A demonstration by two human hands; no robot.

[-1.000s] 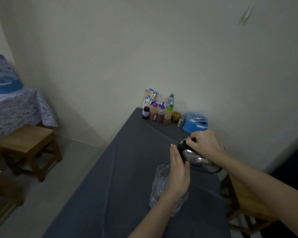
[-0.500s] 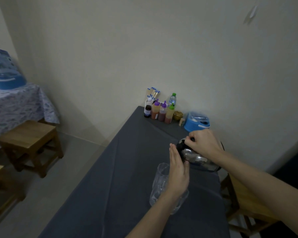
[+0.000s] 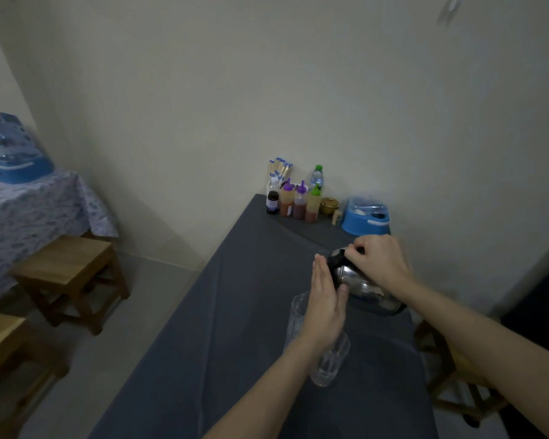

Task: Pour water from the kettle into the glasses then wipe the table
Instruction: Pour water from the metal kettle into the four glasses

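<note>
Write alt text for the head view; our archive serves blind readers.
A right hand tilts a steel kettle by its handle, while the flat left hand rests against its spout side above two clear glasses on a grey-clothed table.

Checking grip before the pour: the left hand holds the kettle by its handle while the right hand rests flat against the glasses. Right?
No, the hands are swapped. In the head view the right hand grips the kettle by its handle, and the left hand rests flat against the glasses.
</note>
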